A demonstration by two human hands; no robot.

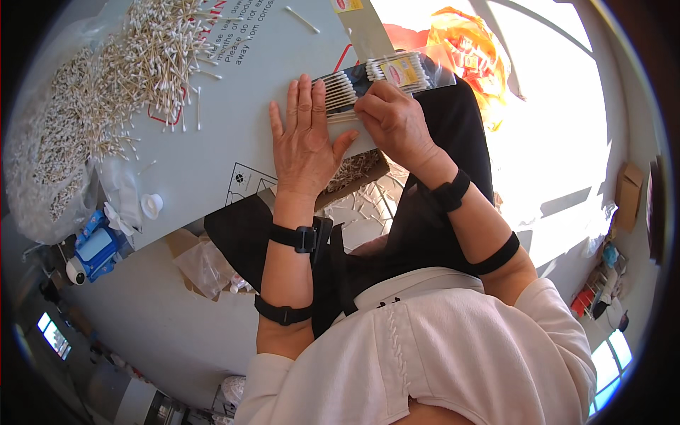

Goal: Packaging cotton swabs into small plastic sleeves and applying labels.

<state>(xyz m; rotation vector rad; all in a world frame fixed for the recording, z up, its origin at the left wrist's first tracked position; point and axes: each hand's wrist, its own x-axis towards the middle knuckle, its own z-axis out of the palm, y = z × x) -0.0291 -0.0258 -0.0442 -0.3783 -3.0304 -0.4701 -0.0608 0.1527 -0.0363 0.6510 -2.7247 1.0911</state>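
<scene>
My left hand (306, 152) lies flat on the grey tabletop (234, 142) with its fingers stretched out. Its fingertips border a row of cotton swabs (338, 91), laid side by side. To the right of that row, my right hand (398, 126) is closed in a pinch near the swabs' lower ends. Whatever sits between its fingertips is hidden. Just beyond it rests a bundle of cotton swabs with a yellow label (399, 71), on clear plastic by the table's edge.
A big heap of loose cotton swabs (149, 64) spills from a clear bag (42, 205) at the left. Below the table edge stands an open cardboard box of swabs (358, 170). An orange plastic bag (464, 42) with red-and-white packs lies at the upper right. A white round cap (151, 205) sits near the left edge.
</scene>
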